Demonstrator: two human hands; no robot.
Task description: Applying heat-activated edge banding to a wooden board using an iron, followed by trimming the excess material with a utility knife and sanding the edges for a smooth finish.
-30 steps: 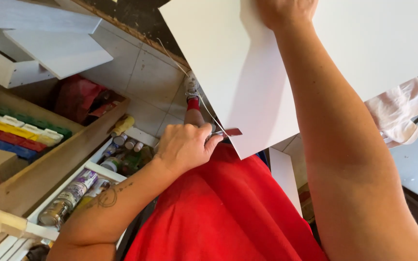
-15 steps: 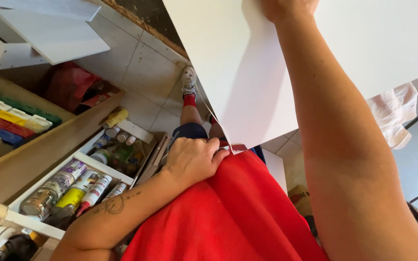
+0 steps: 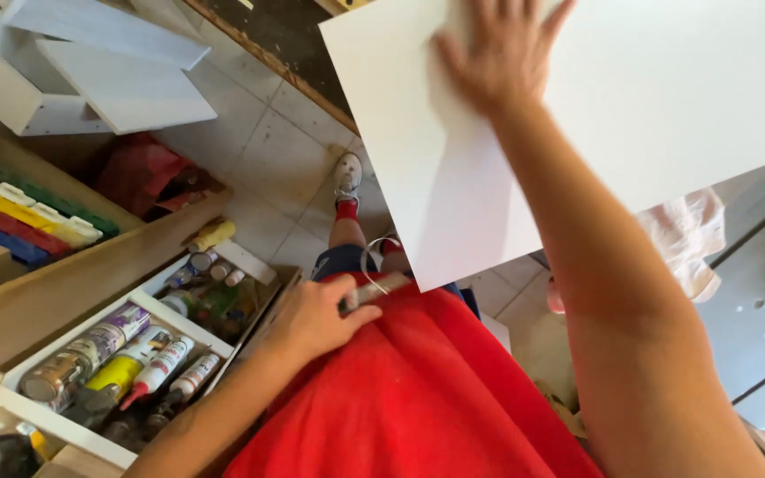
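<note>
Step in hand: we steady the white board (image 3: 630,106) and, as we judge it, bring a small tool up to its lower edge.
Right hand: our right hand (image 3: 498,53) lies flat on the white board, fingers spread and pressing down, gripping nothing.
Left hand: our left hand (image 3: 312,319) is closed around a small tool (image 3: 374,288), a short metal piece with a thin wire loop rising from it; what kind of tool it is we cannot tell.
Where the board is: it is up in front of us, tilted, above the red garment (image 3: 418,389) over our lap, its lower corner just beside the tool.
Contact: whether the tool touches the board's edge we cannot tell; they sit very near each other.
Around us: to our left is a white tray (image 3: 55,425) of paint tubes and bottles (image 3: 117,363), beside it a wooden box (image 3: 73,283) holding coloured bars (image 3: 19,212); a tiled floor (image 3: 258,150) lies below, with one foot in a white shoe (image 3: 347,177).
Next move, as we judge it: the left hand needs a fine, steady approach to the board's lower edge while the right palm holds firm, since the board is propped only by that one flat hand and could swing.
</note>
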